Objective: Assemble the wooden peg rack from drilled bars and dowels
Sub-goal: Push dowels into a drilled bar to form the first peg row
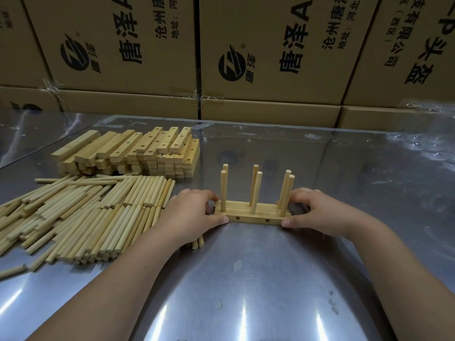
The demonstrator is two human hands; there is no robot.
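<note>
Two bars (253, 219) side by side, 6 dowels (256, 193) upright. L hand (189, 210) & R hand (320, 212) pinch the ends, fingers (219, 220) curled. Squeeze evenly, bars flat on bench (246, 279).

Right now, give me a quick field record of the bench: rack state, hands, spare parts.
rack: peg rack, two drilled bars side by side on steel table
pegs: six upright dowels, in three pairs
side holes: two in near face, empty
left hand: grips rack's left end
right hand: grips rack's right end
spares: loose dowel pile at left; drilled bar stack behind it
backdrop: cardboard boxes
</note>
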